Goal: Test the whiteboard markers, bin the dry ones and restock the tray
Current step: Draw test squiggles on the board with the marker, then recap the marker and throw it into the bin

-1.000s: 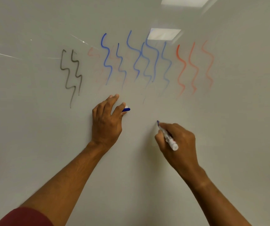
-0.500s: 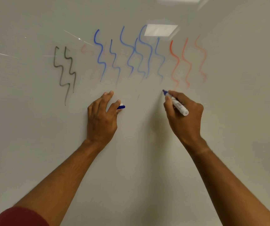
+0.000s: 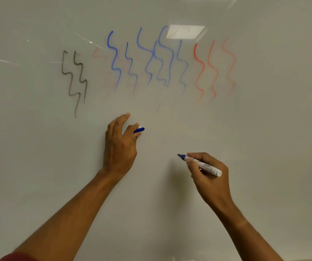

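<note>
My right hand (image 3: 209, 178) grips an uncapped white marker with a blue tip (image 3: 201, 164), the tip pointing up and left, close to the whiteboard (image 3: 38, 166). My left hand (image 3: 120, 144) rests against the board with fingers spread and pinches the blue marker cap (image 3: 139, 130) between thumb and finger. Above the hands the board carries black zigzags (image 3: 74, 80), several blue squiggles (image 3: 151, 57) and three orange-red squiggles (image 3: 213, 70). A very faint line trails down the board near the marker tip.
The whiteboard fills the whole view. A ceiling light reflects on it (image 3: 185, 32) near the top. Faint pink marks (image 3: 98, 53) show left of the blue squiggles. No tray or bin is in sight.
My right hand went up to the blue squiggles, then came down and right with the marker to its low position. My left hand kept its place against the board with the cap.
</note>
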